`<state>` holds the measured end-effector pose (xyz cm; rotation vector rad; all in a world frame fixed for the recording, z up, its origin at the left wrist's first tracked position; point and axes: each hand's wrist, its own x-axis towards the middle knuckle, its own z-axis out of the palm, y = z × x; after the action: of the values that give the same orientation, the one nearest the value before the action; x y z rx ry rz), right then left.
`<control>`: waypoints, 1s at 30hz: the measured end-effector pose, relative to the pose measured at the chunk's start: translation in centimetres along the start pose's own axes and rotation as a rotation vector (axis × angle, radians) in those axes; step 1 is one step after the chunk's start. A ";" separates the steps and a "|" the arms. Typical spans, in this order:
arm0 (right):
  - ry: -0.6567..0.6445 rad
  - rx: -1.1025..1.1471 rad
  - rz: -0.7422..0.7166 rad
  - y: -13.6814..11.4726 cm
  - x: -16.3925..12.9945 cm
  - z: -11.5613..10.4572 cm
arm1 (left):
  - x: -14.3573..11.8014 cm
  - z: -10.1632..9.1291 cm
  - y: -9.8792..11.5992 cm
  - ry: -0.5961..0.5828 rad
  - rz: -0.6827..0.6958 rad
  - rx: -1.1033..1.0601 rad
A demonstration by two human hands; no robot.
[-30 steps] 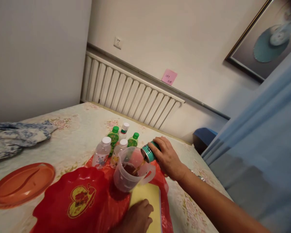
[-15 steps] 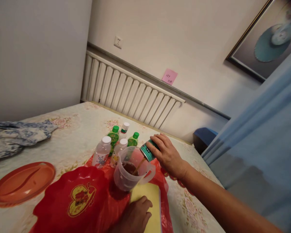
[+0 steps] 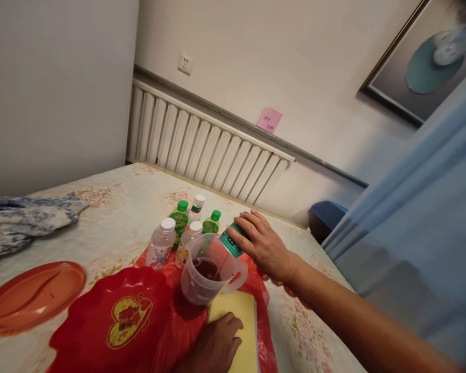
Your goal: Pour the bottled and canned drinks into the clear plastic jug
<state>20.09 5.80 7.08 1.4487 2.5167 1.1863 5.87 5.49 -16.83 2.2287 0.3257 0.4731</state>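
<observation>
My right hand (image 3: 262, 243) grips a teal drink can (image 3: 230, 242), tipped steeply with its mouth down over a clear plastic measuring jug (image 3: 208, 270). Dark brown liquid lies in the jug's bottom. My left hand (image 3: 217, 346) rests flat with loosely curled fingers on a yellow pad (image 3: 238, 324), just in front of the jug. The jug stands on a red plastic sheet (image 3: 178, 311).
Several small bottles (image 3: 178, 234) with white and green caps stand behind the jug. A red scalloped tray (image 3: 112, 321) and an orange oval plate (image 3: 31, 298) lie to the left. Blue-white cloth (image 3: 19, 223) sits far left. A radiator (image 3: 202, 145) lines the wall.
The can has been tipped further, from slanted to nearly mouth-down, and the pouring stream has thinned. The left hand has stayed on the pad.
</observation>
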 end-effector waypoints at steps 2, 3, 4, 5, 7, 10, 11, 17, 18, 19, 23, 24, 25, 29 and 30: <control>0.004 -0.010 -0.005 -0.1 0.0 0.1 | 0.0 0.0 -0.1 -0.001 0.001 0.004; 0.005 -0.013 -0.004 -0.1 0.0 0.1 | 0.0 0.1 -0.1 -0.002 0.000 0.008; 0.006 -0.015 -0.004 -0.2 0.0 0.1 | 0.0 0.1 -0.1 -0.003 -0.002 0.011; 0.009 -0.015 -0.005 -0.2 0.1 0.2 | 0.0 0.1 -0.1 -0.004 -0.004 0.011; 0.008 -0.008 -0.007 -0.3 0.1 0.2 | 0.0 0.2 -0.1 -0.005 -0.007 0.009; 0.003 0.025 0.005 -0.3 0.1 0.6 | 0.0 0.2 -0.2 -0.006 -0.006 0.005; -0.001 0.046 0.022 -0.3 0.1 0.7 | 0.1 0.2 -0.2 -0.006 -0.005 0.006; 0.031 0.336 0.227 -0.3 -1.0 2.3 | 0.0 0.2 -0.4 0.004 0.010 0.013; 0.047 0.416 0.276 -0.3 -1.4 2.6 | -0.1 0.2 -0.6 0.014 0.021 0.013; 0.067 0.496 0.340 -0.3 -1.7 3.0 | -0.2 0.2 -0.7 0.025 0.034 0.013; 0.163 0.761 0.784 0.3 -3.1 6.2 | -0.4 0.3 -1.2 0.035 0.076 0.014; 0.173 0.835 0.907 0.4 -3.5 7.4 | -0.3 0.3 -1.2 0.021 0.072 0.007; 0.183 0.923 1.014 0.5 -3.8 8.8 | -0.2 0.3 -1.2 0.004 0.063 -0.001; 0.200 1.204 1.265 -0.2 -4.5 15.4 | 0.6 0.5 -1.2 -0.069 -0.019 -0.009; 0.207 1.207 1.283 -0.7 -4.5 17.0 | 0.9 0.6 -1.3 -0.099 -0.046 -0.006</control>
<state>28.17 12.52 -7.00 3.5445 2.2379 -0.7063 6.79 6.23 -17.96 2.2254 0.3219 0.3376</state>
